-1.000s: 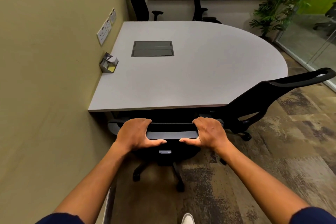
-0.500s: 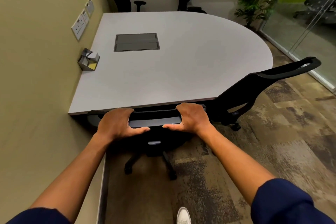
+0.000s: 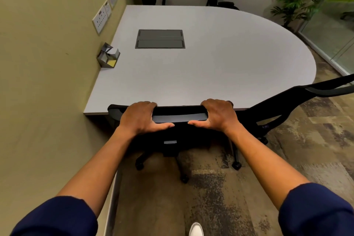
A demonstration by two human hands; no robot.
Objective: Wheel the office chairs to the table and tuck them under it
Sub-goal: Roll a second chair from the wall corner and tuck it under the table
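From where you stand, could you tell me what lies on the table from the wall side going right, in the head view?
Metal note holder → grey cable hatch → bare tabletop out to the table's curved edge.

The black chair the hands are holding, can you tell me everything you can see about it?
The black chair stands upright on the carpet, its backrest top at the near edge of the grey table, beside a second black chair. Only its back shows: a dark, plastic-looking top bar, a small grey tab below, and spreading legs with castor wheels. The seat is hidden under the table. The left hand and right hand grip the top bar, fingers curled over, thumbs beneath.
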